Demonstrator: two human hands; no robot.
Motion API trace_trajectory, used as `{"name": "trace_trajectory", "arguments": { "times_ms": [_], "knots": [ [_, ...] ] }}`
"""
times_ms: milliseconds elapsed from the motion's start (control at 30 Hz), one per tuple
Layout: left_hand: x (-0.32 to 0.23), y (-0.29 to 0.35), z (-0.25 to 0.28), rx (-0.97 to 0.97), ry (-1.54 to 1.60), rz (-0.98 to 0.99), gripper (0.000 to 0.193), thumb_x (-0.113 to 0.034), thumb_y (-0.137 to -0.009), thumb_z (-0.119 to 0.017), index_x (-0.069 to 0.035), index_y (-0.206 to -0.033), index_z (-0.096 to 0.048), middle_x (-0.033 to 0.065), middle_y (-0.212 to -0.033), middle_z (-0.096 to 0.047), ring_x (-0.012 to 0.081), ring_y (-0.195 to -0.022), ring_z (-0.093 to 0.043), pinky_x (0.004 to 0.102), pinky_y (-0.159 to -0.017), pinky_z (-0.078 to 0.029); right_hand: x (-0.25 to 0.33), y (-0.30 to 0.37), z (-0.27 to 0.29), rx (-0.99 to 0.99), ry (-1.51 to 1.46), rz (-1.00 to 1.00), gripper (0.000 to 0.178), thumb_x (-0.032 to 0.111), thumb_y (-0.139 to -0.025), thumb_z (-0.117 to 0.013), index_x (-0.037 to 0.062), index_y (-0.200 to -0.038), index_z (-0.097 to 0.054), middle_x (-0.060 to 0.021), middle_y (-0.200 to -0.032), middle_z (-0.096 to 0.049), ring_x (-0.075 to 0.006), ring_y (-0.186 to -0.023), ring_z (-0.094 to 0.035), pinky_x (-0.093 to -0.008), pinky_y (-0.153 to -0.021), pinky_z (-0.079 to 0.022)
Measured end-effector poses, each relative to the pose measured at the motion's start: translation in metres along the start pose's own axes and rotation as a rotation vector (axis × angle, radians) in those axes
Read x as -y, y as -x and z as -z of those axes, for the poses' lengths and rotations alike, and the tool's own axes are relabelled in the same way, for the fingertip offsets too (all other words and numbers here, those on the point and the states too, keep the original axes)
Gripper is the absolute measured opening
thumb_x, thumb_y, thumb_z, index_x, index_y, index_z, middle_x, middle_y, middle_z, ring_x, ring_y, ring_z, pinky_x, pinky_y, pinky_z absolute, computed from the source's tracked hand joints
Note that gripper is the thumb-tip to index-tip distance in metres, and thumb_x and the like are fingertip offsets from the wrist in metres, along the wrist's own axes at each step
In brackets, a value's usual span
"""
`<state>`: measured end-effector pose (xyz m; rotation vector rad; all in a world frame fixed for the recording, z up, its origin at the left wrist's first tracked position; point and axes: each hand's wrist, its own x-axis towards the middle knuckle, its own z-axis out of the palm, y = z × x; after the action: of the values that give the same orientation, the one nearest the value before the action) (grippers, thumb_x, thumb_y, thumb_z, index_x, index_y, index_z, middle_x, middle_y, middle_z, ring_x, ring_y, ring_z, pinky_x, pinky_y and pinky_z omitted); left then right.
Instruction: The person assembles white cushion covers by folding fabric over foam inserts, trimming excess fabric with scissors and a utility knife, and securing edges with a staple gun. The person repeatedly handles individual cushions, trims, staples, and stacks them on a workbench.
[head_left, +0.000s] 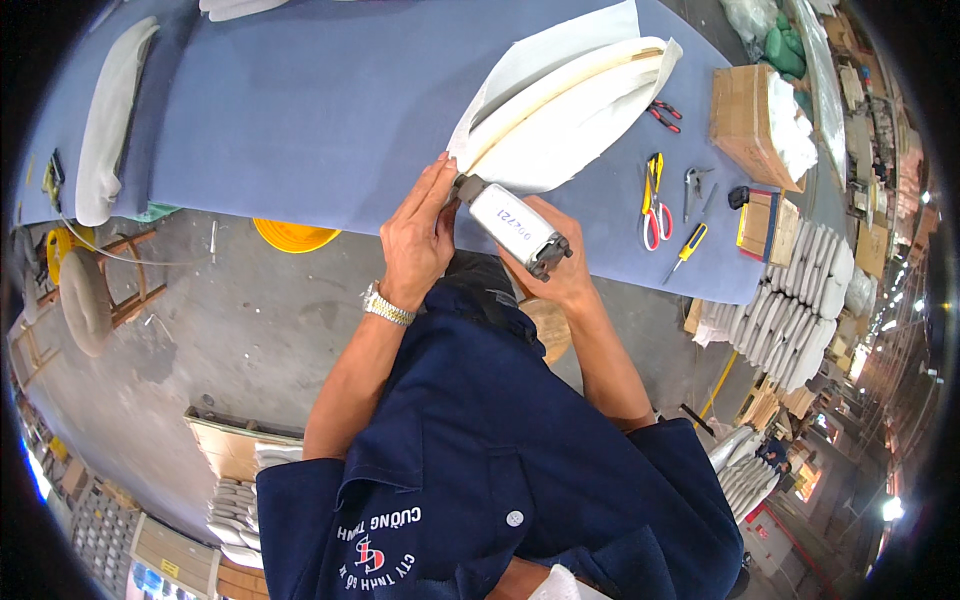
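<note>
My right hand (556,262) is closed round the body of a pneumatic staple gun (508,226) with a white casing and dark ends. The gun's nose meets the near end of a curved, padded wooden piece (560,90) on the table. White fabric (545,60) wraps this piece, and its loose edges stand up along the far side. My left hand (418,238), with a metal watch (388,305) at the wrist, pinches the fabric at that same near end, beside the gun's nose. The gun hides part of my right fingers.
On the blue table (300,110) lie red-handled pliers (664,116), scissors (655,215), a yellow screwdriver (688,250) and an open cardboard box (745,120) with white stuffing. Another white padded piece (112,120) rests at left. A yellow basin (295,236) sits under the edge.
</note>
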<state>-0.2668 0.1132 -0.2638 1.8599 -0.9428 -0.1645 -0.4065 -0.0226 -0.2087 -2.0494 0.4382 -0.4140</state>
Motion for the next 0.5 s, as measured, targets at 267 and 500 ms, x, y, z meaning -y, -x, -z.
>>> {"name": "trace_trajectory", "arguments": {
  "times_ms": [267,500],
  "knots": [
    [-0.005,0.013,-0.006,0.007,0.013,0.041,0.059,0.011,-0.084,-0.071,-0.008,-0.139,-0.065,0.0149,-0.142,-0.064,0.0366,-0.132,-0.061,0.0414,-0.105,-0.055,0.009,0.008,0.001,0.039,0.04,-0.172,0.042,0.014,-0.074,-0.078,0.0014,-0.113,-0.068,-0.018,-0.1,-0.073,-0.0395,-0.089,-0.072,-0.0395,-0.078,-0.056],
    [-0.004,0.017,-0.007,-0.04,0.028,0.07,0.056,0.006,-0.085,-0.073,-0.009,-0.139,-0.064,0.0129,-0.142,-0.065,0.0358,-0.133,-0.061,0.0422,-0.104,-0.055,0.004,0.012,-0.013,0.017,0.016,-0.24,0.041,0.013,-0.077,-0.078,0.0009,-0.116,-0.068,-0.0189,-0.099,-0.074,-0.039,-0.091,-0.073,-0.0386,-0.079,-0.057]
  ]
}}
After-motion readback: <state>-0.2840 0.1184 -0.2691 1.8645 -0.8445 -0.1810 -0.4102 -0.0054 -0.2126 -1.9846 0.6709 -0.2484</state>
